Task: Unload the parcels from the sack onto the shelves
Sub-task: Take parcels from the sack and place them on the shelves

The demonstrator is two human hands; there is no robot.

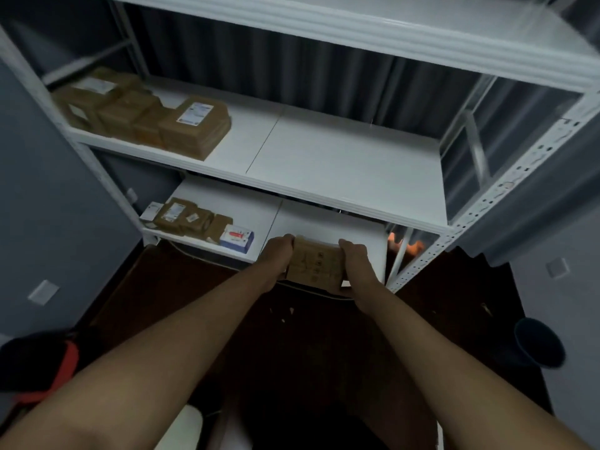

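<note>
From the head camera, both bare arms reach forward toward a white metal shelving unit [506, 186]; the left hand [276, 256] grips the left end of a brown cardboard parcel [316, 264], fingers curled over its far edge; the right hand [355, 259] grips the right end the same way; the parcel is held over the near edge of the lower shelf [266, 219], right of centre; whether it rests on the board I cannot tell; at the left of that shelf lie several brown parcels [188, 217] and, just right of them, a white and blue box [237, 238]; on the middle shelf [341, 157], far left, sits a cluster of larger brown parcels [143, 120]; a dark round bin [539, 342] stands on the floor at near right.
</note>
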